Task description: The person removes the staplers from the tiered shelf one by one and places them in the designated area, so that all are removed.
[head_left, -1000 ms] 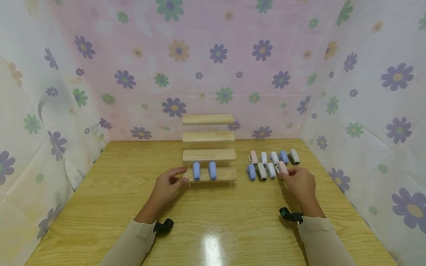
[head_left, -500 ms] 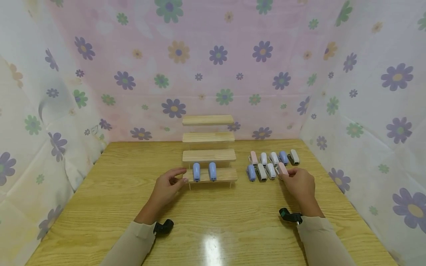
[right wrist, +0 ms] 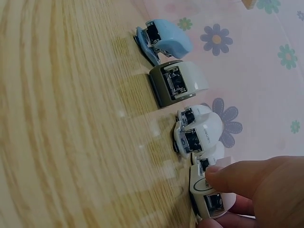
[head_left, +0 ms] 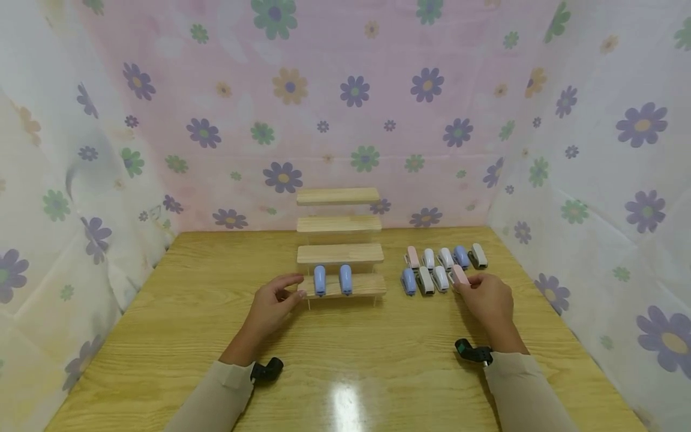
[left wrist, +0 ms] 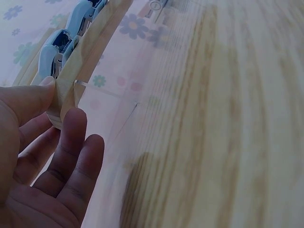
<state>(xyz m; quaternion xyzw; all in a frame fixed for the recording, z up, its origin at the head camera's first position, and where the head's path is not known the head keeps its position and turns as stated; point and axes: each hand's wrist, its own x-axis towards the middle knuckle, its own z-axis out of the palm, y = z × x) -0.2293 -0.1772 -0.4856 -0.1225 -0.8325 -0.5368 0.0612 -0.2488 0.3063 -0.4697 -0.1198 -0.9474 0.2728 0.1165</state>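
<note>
A four-tier wooden display stand (head_left: 340, 254) bears two blue mini staplers (head_left: 320, 281) side by side on its lowest board. My left hand (head_left: 274, 305) pinches that board's left end, thumb at the front edge, as the left wrist view also shows; two of its fingers (left wrist: 76, 156) are free of the board. With thumb and fingertips, my right hand (head_left: 487, 297) grips a pink mini stapler (head_left: 459, 275) at the right end of the front row. Beside it in that row stand a white stapler (head_left: 440, 279), a grey one (head_left: 425, 281) and a blue one (head_left: 408, 282).
Behind the front row is a second row of staplers: pink (head_left: 412, 257), two white (head_left: 445, 258), blue (head_left: 461, 257) and grey (head_left: 478, 255). Flowered cloth (head_left: 345, 120) closes the wood-grain table (head_left: 345, 348) in at the back and both sides.
The view shifts very slightly. Both hands keep their holds, and the staplers and the stand stay in place.
</note>
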